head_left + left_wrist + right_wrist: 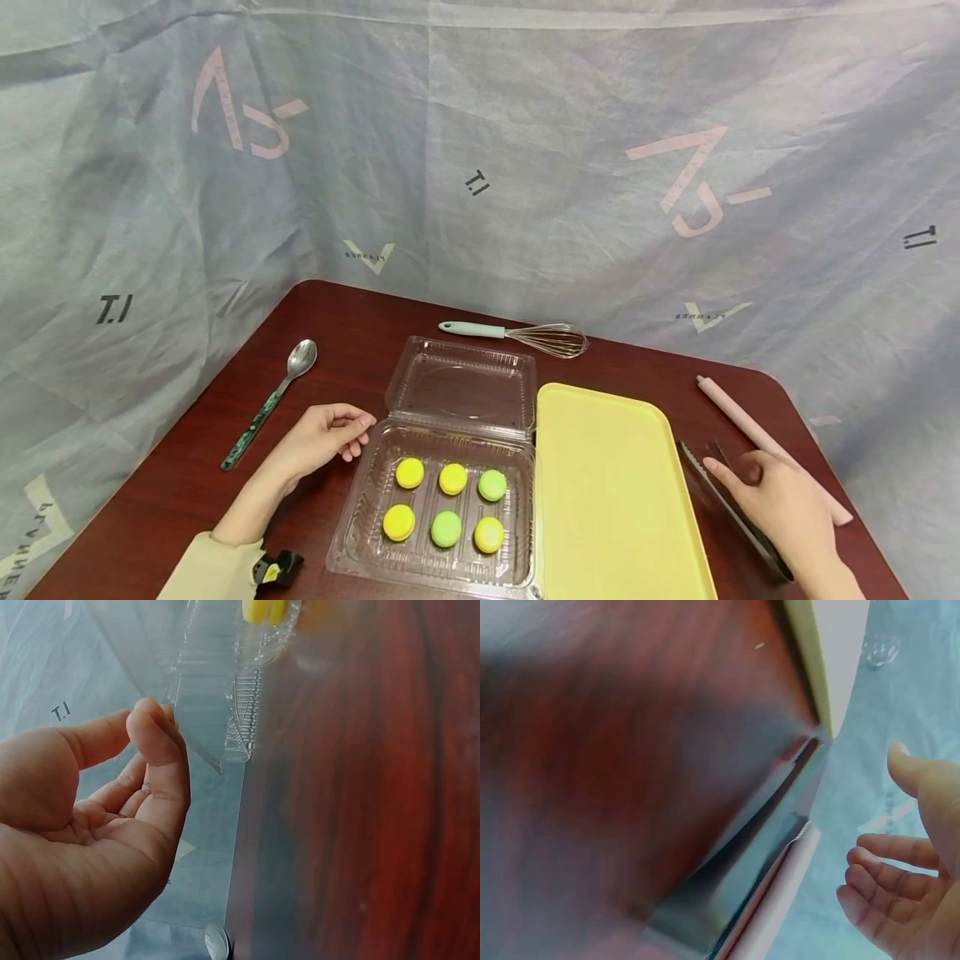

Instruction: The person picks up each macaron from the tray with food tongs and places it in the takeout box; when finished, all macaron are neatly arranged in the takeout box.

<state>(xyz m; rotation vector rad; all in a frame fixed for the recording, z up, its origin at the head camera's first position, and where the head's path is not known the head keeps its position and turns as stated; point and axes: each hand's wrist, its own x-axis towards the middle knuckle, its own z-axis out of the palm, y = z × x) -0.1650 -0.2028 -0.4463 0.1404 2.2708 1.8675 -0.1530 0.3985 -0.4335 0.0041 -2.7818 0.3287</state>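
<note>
My left hand (321, 437) is loosely curled beside the clear plastic box (352, 533), its fingertips right at the left rim near the hinge. Thumb and index tips meet in the left wrist view and overlap the clear lid (206, 750) there. Several yellow macarons (399, 522) and two green ones (446, 529) sit in two rows inside the box, whose lid lies folded back. On the right, my right hand (783, 504) hovers over black-handled tongs (754, 825), fingers bent and apart from them. The tongs lie spread between the yellow tray (615, 483) and a pink rolling pin (738, 414).
A whisk (472, 329) with a pale green handle lies behind the box. At the left is a spoon (262, 417) with a patterned green handle. Grey cloth (480, 125) hangs close behind the dark red table (360, 312).
</note>
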